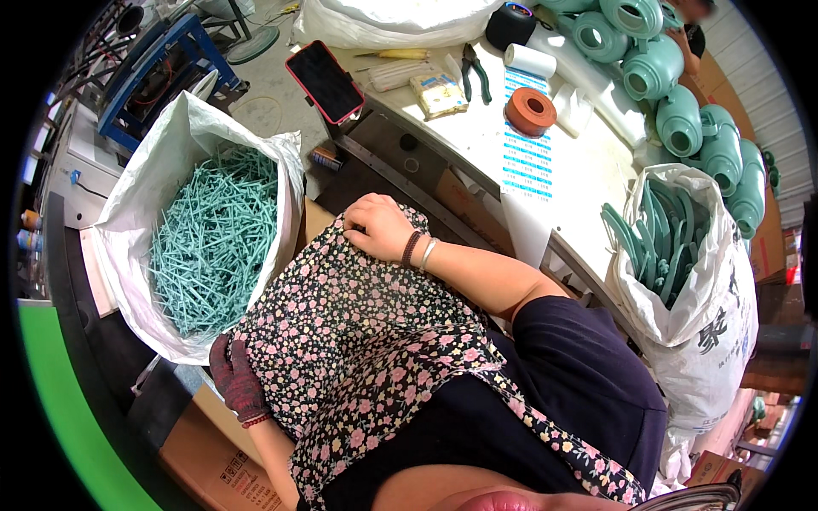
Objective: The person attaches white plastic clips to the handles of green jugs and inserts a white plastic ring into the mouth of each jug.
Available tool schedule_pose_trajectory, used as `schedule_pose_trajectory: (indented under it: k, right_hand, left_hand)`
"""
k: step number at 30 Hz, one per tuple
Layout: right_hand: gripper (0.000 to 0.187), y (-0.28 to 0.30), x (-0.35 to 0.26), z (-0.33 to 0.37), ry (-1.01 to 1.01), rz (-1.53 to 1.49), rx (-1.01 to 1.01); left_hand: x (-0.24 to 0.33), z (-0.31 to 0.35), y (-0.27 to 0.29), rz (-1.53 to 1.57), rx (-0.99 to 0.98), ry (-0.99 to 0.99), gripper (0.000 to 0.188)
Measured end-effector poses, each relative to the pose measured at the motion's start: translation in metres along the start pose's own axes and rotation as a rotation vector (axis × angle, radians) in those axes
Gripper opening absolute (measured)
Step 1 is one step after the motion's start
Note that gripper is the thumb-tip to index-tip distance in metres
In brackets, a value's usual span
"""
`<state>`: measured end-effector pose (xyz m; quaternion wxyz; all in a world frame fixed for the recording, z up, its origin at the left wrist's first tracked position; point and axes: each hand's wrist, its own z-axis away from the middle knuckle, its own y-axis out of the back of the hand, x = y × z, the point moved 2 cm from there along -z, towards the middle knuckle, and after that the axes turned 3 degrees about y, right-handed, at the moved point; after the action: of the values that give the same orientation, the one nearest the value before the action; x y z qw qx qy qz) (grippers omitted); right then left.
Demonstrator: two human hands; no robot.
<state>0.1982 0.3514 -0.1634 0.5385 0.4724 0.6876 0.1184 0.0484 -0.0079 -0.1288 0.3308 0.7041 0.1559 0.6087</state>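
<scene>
My right hand (pixel 379 228), bare and with bracelets at the wrist, rests on the knee of my floral apron (pixel 375 315). Its fingers lie bent over the cloth, and nothing shows in them. My left hand (pixel 236 375) wears a dark red-grey knit glove and hangs beside the apron's left edge. Its fingers extend upward, close to the lower rim of a white woven sack (pixel 136 255). That sack is full of thin teal plastic sticks (pixel 217 243).
A white worktable (pixel 464 136) ahead carries a phone (pixel 325 81), cutting pliers (pixel 475 75), a brown tape roll (pixel 530 111), a label sheet (pixel 526 162) and a black speaker (pixel 511 25). Teal plastic housings (pixel 682 123) are stacked right. Another sack (pixel 694 358) holds curved teal parts (pixel 665 238). A person (pixel 694 38) is behind.
</scene>
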Motion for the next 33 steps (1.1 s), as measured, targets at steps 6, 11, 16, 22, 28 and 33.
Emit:
schedule_pose_trajectory:
  k: [6,11,16,22,28,33]
  right_hand:
    - [0.013,0.0,0.0,0.0,-0.008,-0.006,-0.004]
    - [0.012,0.0,-0.001,0.0,-0.009,-0.007,-0.007]
    - [0.013,0.001,-0.002,0.0,-0.005,-0.007,-0.009]
    - [0.014,0.001,-0.001,0.0,-0.008,-0.006,-0.011]
    - [0.015,0.002,-0.002,0.0,-0.013,-0.005,-0.017]
    - [0.015,0.002,0.0,0.0,-0.02,-0.003,-0.029]
  left_hand:
    - [0.002,0.001,-0.001,0.024,0.008,0.007,0.034]
    - [0.0,0.0,0.001,-0.052,0.018,-0.034,0.034]
    - [-0.003,0.001,0.0,0.006,0.013,-0.03,0.034]
    - [0.008,0.002,0.002,-0.056,0.014,-0.025,0.036]
    - [0.009,0.003,0.002,-0.048,0.023,-0.021,0.037]
    - [0.012,0.004,0.001,-0.033,0.01,-0.001,0.037]
